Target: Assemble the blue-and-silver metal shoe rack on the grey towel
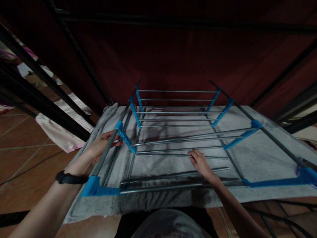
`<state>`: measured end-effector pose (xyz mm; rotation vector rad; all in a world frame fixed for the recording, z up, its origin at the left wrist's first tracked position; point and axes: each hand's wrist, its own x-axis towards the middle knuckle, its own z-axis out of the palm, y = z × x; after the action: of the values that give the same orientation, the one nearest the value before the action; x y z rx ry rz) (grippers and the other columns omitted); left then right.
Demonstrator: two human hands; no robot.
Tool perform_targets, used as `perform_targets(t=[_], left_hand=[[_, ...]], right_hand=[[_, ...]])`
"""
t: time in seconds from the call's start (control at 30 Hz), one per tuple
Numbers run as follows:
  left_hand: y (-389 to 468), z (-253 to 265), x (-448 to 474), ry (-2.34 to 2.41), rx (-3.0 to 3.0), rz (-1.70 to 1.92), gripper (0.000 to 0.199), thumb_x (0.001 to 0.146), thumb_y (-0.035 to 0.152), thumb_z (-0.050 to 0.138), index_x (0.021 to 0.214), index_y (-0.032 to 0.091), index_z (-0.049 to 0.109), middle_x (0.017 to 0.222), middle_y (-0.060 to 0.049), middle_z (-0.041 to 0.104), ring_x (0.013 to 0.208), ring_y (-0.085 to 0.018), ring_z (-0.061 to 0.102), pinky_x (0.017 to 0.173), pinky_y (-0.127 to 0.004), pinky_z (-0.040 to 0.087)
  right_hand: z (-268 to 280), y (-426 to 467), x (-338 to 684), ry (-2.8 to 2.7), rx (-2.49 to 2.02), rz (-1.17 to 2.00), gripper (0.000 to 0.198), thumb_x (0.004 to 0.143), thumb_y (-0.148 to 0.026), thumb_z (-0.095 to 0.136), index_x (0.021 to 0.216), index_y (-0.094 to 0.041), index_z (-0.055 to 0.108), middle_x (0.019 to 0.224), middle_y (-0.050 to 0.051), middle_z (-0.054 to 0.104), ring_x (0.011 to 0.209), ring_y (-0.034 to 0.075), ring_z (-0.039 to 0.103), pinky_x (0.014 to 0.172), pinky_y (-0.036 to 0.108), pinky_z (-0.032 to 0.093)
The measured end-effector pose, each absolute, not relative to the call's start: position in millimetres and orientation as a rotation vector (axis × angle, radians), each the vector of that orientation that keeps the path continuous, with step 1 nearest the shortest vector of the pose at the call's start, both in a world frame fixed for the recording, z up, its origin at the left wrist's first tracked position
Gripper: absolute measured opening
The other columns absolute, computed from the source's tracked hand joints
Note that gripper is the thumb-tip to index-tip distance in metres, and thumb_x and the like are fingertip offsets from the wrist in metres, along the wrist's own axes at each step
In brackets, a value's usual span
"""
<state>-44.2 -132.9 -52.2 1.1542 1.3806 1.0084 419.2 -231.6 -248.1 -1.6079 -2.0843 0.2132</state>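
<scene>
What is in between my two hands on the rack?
In the head view, between the left hand and right hand lie thin metal rods and a blue plastic joint of the drying rack, with grey towel underneath.

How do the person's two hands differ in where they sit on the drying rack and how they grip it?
The left hand wraps around the grey side tube at the rack's outer edge, next to a blue connector; the right hand lies inside the frame, fingertips on a thin metal rod. The left wrist wears a black band; the right wrist is bare. Both hands are bare and touch the rack above the grey towel.
</scene>
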Motion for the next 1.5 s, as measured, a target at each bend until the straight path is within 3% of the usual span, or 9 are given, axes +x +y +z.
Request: perform_targets(t=[0.13, 0.3, 0.4, 0.57, 0.87, 1.13, 1.27, 1.5], left_hand=[[-128.4, -58.4, -45.3, 1.397, 1.135, 1.021, 0.061, 0.054, 0.060, 0.092, 0.095, 0.018, 0.074, 0.112, -0.008, 0.077, 0.116, -0.034, 0.068, 0.087, -0.036, 0.064], [-130.9, -51.2, -37.8, 1.418, 1.074, 1.037, 0.061, 0.044, 0.059, 0.096, 0.085, 0.018, 0.074, 0.102, -0.010, 0.079, 0.110, -0.036, 0.070, 0.080, -0.035, 0.066], [-135.2, -43.0, -33.1, 1.388, 1.072, 1.026, 0.056, 0.043, 0.053, 0.097, 0.081, 0.019, 0.074, 0.097, -0.009, 0.078, 0.105, -0.034, 0.072, 0.074, -0.033, 0.066], [-140.3, -35.7, -30.3, 1.403, 1.010, 1.020, 0.043, 0.054, 0.042, 0.095, 0.082, 0.018, 0.073, 0.088, -0.008, 0.076, 0.096, -0.030, 0.073, 0.070, -0.032, 0.065], [-132.9, -47.2, -35.1, 1.314, 0.874, 1.077, 0.030, 0.067, 0.024, 0.090, 0.092, 0.015, 0.074, 0.082, -0.008, 0.074, 0.084, -0.023, 0.075, 0.059, -0.021, 0.060], [-117.2, -37.4, -42.9, 1.197, 0.798, 1.125, 0.020, 0.074, 0.009, 0.079, 0.093, 0.015, 0.075, 0.084, -0.008, 0.076, 0.066, -0.017, 0.072, 0.065, -0.022, 0.062], [-102.6, -25.6, -48.8, 1.200, 0.784, 1.141, 0.021, 0.075, 0.007, 0.075, 0.095, 0.014, 0.076, 0.083, -0.009, 0.076, 0.062, -0.015, 0.071, 0.057, -0.018, 0.059], [-77.2, -6.0, -50.7, 1.220, 0.696, 1.213, 0.020, 0.083, 0.001, 0.063, 0.097, 0.013, 0.071, 0.087, -0.011, 0.075, 0.067, -0.016, 0.073, 0.060, -0.021, 0.063]], right_hand=[[-243.2, -228.3, 418.0, -2.135, -1.582, 0.238, 0.026, 0.104, -0.029, 0.044, 0.103, -0.024, 0.070, 0.104, 0.007, 0.067, 0.101, 0.022, 0.062, 0.092, 0.039, 0.049], [-249.5, -212.5, 410.3, -2.111, -1.656, 0.012, 0.038, 0.101, -0.027, 0.045, 0.135, -0.023, 0.060, 0.133, 0.014, 0.059, 0.119, 0.029, 0.055, 0.099, 0.046, 0.046], [-250.7, -201.9, 405.4, -2.167, -1.695, -0.044, 0.032, 0.100, -0.024, 0.045, 0.125, -0.022, 0.064, 0.121, 0.014, 0.063, 0.111, 0.030, 0.056, 0.097, 0.048, 0.045], [-233.7, -198.8, 407.7, -2.361, -1.587, -0.075, 0.023, 0.100, -0.017, 0.044, 0.106, -0.020, 0.066, 0.106, 0.011, 0.065, 0.102, 0.027, 0.057, 0.096, 0.044, 0.044], [-187.5, -253.4, 432.5, -2.371, -1.538, -0.340, 0.027, 0.105, -0.021, 0.036, 0.114, -0.021, 0.061, 0.105, 0.008, 0.067, 0.092, 0.022, 0.064, 0.092, 0.042, 0.049], [-125.5, -297.3, 422.5, -2.371, -1.420, -0.330, 0.039, 0.099, -0.013, 0.041, 0.129, -0.026, 0.062, 0.109, 0.006, 0.068, 0.092, 0.019, 0.068, 0.089, 0.036, 0.055], [-86.8, -292.2, 425.8, -2.374, -1.391, -0.361, 0.048, 0.095, -0.008, 0.039, 0.133, -0.026, 0.062, 0.105, 0.007, 0.068, 0.088, 0.019, 0.067, 0.080, 0.032, 0.056], [-44.5, -253.9, 446.8, -2.193, -1.393, -0.424, 0.035, 0.104, -0.027, 0.043, 0.132, -0.026, 0.062, 0.106, 0.006, 0.069, 0.094, 0.019, 0.069, 0.082, 0.031, 0.058]])
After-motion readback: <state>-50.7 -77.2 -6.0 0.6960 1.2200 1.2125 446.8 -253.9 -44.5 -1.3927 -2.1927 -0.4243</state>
